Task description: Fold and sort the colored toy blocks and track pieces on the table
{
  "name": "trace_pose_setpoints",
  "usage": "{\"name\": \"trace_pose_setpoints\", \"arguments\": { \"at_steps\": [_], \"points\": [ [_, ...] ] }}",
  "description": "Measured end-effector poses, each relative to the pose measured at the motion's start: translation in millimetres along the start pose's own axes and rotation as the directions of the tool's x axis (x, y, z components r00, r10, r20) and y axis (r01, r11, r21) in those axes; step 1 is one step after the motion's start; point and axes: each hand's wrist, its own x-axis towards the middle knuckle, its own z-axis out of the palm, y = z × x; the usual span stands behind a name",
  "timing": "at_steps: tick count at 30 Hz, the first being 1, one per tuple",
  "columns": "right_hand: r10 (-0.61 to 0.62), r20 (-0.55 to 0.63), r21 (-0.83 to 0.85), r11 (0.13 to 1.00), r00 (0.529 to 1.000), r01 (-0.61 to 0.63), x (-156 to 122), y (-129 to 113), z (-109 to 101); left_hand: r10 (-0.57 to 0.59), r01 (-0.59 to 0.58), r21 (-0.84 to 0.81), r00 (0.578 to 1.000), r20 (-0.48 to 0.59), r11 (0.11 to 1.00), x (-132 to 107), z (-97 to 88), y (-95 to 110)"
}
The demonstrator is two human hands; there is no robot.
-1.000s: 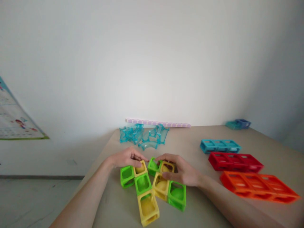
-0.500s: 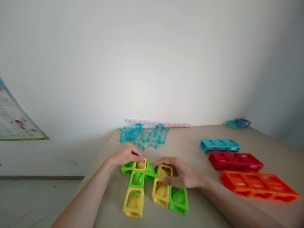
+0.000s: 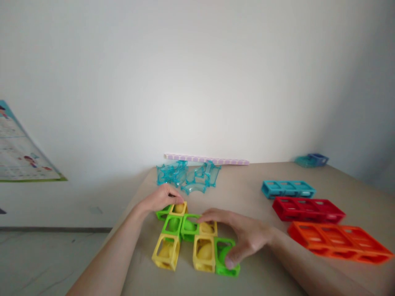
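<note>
Open-sided cube blocks in yellow and green, with rounded shapes inside, lie joined on the table in front of me. My left hand [image 3: 163, 196] is closed in a pinch on the far yellow cube [image 3: 179, 208]. Beside that cube is a green cube [image 3: 163, 212], partly hidden by the hand. My right hand [image 3: 243, 232] spans the right-hand cubes, its fingers at the back yellow cube [image 3: 210, 228] and its thumb on the near green cube [image 3: 222, 253]. A middle green cube [image 3: 189, 226] touches the left group. Two more yellow cubes [image 3: 166, 250] sit nearest me.
Orange [image 3: 339, 242], red [image 3: 308, 209] and blue [image 3: 288, 188] three-cell block bars lie at right. Clear blue track-like pieces [image 3: 173, 172] and a purple patterned strip [image 3: 206, 159] are by the wall. A blue-purple cube [image 3: 317, 159] stands at the far right corner.
The right-hand cubes have moved left, closing the gap to the left group. My right thumb has shifted from a yellow cube to the near green one. My left hand stays on the far yellow cube.
</note>
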Motion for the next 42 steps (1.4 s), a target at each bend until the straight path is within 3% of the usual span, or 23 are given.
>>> {"name": "trace_pose_setpoints", "arguments": {
  "at_steps": [11, 14, 17, 21, 29, 35, 39, 42],
  "points": [
    [-0.116, 0.03, 0.192, 0.975, 0.993, 0.109, 5.0, 6.4, -1.5, -0.025, 0.023, -0.027, 0.997, -0.07, 0.999, -1.3, 0.7, 4.0],
    [0.001, -0.15, 0.052, 0.999, 0.989, 0.007, 5.7, 14.6, 3.0, -0.018, 0.015, -0.037, 0.996, -0.085, 0.999, 1.2, 5.5, 1.6],
    [0.127, -0.372, -0.059, 0.985, 0.92, -0.159, 10.7, 23.8, 10.0, -0.012, 0.007, -0.039, 0.993, -0.114, 0.999, 5.8, 15.7, 2.0],
    [0.156, -0.519, -0.137, 0.956, 0.841, -0.261, 18.8, 30.1, 17.0, -0.026, 0.022, -0.024, 0.988, -0.155, 0.999, 10.3, 28.2, 7.6],
    [0.157, -0.628, -0.2, 0.914, 0.762, -0.353, 19.8, 30.8, 16.0, -0.006, 0.004, -0.02, 0.991, -0.136, 1.0, 9.2, 33.6, 16.1],
    [0.173, -0.623, -0.182, 0.917, 0.763, -0.356, 21.5, 28.4, 16.8, -0.015, 0.013, -0.013, 0.988, -0.151, 1.0, 10.7, 37.4, 16.0],
    [0.187, -0.638, -0.198, 0.898, 0.747, -0.393, 19.5, 27.9, 14.9, -0.007, 0.01, 0.021, 0.991, -0.135, 1.0, 9.4, 32.6, 13.2],
    [0.198, -0.636, -0.224, 0.878, 0.746, -0.423, 18.0, 27.9, 12.8, 0.005, 0.01, 0.078, 0.983, -0.182, 0.997, 7.9, 27.6, 8.4]
  ]
}}
